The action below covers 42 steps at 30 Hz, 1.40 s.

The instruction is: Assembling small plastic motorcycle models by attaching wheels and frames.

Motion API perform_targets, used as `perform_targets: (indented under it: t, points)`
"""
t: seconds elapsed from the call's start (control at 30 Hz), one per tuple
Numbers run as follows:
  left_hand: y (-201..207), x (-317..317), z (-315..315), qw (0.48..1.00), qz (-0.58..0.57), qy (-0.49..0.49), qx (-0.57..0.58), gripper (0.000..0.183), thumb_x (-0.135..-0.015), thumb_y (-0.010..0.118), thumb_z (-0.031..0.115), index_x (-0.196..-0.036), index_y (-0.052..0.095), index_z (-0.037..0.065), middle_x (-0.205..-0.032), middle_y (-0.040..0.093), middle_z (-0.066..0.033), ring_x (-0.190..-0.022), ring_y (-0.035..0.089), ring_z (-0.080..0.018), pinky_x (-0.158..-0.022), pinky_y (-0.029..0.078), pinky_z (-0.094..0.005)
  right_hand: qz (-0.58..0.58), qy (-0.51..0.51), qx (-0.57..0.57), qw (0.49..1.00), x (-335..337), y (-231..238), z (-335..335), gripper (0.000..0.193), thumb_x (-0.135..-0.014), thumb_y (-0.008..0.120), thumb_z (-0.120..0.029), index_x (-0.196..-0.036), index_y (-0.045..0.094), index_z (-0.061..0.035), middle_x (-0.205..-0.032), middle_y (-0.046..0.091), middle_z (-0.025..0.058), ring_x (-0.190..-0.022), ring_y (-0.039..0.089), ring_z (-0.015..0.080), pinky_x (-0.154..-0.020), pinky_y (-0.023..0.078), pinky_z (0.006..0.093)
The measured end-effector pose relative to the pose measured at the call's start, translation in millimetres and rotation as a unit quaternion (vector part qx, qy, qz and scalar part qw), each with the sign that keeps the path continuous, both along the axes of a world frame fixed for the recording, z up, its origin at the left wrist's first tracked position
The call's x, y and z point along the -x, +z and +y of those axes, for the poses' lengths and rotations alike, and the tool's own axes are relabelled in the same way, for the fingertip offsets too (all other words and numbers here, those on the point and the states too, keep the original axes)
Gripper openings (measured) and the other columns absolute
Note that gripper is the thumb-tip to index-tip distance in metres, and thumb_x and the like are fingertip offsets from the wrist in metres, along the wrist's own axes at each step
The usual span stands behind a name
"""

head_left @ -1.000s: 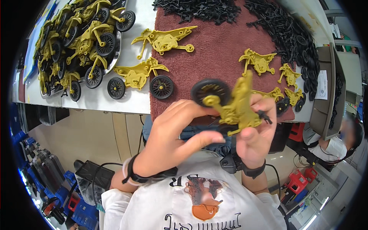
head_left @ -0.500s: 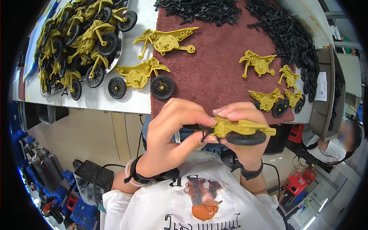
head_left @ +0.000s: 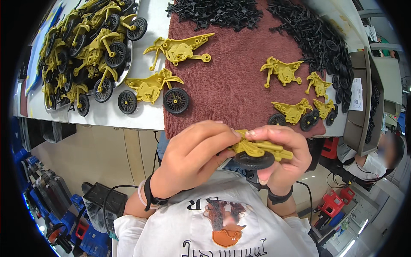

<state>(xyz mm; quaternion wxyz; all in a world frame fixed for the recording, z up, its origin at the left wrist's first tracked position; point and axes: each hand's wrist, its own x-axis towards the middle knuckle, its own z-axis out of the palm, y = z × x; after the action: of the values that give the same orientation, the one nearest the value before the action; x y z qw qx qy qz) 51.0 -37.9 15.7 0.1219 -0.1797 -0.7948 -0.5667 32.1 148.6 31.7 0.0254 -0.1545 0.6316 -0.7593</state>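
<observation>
Close to my chest, just off the table's front edge, I grip a yellow toy motorcycle [head_left: 250, 148] between both hands. One black wheel [head_left: 254, 160] of it faces down and toward me. My left hand [head_left: 195, 154] is closed on the toy's left end, covering it. On the right end, my right hand [head_left: 284, 154] has its fingers on top and the thumb beneath. Beyond my left hand, a yellow half-body with two black wheels [head_left: 150, 88] lies at the cloth's left edge. A bare yellow half-body [head_left: 177, 49] lies behind it.
A metal tray [head_left: 133, 53] at the left is heaped with yellow motorcycles [head_left: 92, 47]. Small black parts [head_left: 218, 13] lie along the back and right of the maroon cloth [head_left: 222, 73]. Several yellow halves [head_left: 282, 71], some wheeled, lie at the right. A person [head_left: 368, 165] sits at far right.
Both hands have turned the toy motorcycle, so its wheel shows more of its side. The small black piece seen by my left thumb is now hidden. The view has shifted slightly.
</observation>
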Motion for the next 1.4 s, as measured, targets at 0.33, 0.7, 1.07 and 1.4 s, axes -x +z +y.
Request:
perform_targets:
  t: [0.33,0.7,1.07,1.4]
  points:
    - [-12,-8,8,0.997,0.051,0.031,-0.052,0.036,-0.066,0.074,-0.006,-0.101,0.065,-0.003,-0.097,0.067,-0.0131,-0.087,0.068,-0.0294,-0.078,0.058,-0.0375,0.142,0.016,-0.107,0.984,0,1,4,0.052,-0.068,0.084,-0.029,-0.104,0.066,0.0032,-0.103,0.067,0.0181,-0.089,0.068,0.028,-0.08,0.055,0.036]
    - [12,2,-12,0.998,0.051,-0.013,0.047,0.035,-0.067,0.071,-0.002,-0.102,0.067,0.0,-0.099,0.068,-0.0123,-0.093,0.068,-0.0299,-0.08,0.054,-0.04,0.192,-0.017,-0.14,0.971,5,18,-9,0.038,-0.071,0.084,-0.028,-0.091,0.07,0.0016,-0.087,0.072,0.0146,-0.074,0.068,0.0249,-0.066,0.052,0.0334]
    - [35,-3,-20,0.99,-0.089,-0.063,-0.091,0.029,-0.077,0.075,0.004,-0.105,0.066,0.0,-0.103,0.067,-0.0148,-0.093,0.067,-0.0272,-0.079,0.054,-0.0371,0.229,-0.001,-0.288,0.93,0,31,-15,0.057,-0.088,0.057,-0.057,-0.098,0.07,-0.0033,-0.118,0.061,0.0153,-0.1,0.058,0.0286,-0.081,0.047,0.0365]
    - [85,58,-198,0.876,0.157,0.412,-0.199,0.06,-0.088,0.068,0.002,-0.138,0.036,0.006,-0.12,0.056,-0.0183,-0.093,0.067,-0.0252,-0.072,0.062,-0.0342,0.099,-0.008,-0.253,0.962,15,22,2,0.029,-0.091,0.064,-0.026,-0.101,0.064,0.0015,-0.106,0.061,0.0149,-0.098,0.058,0.0247,-0.087,0.046,0.0345]
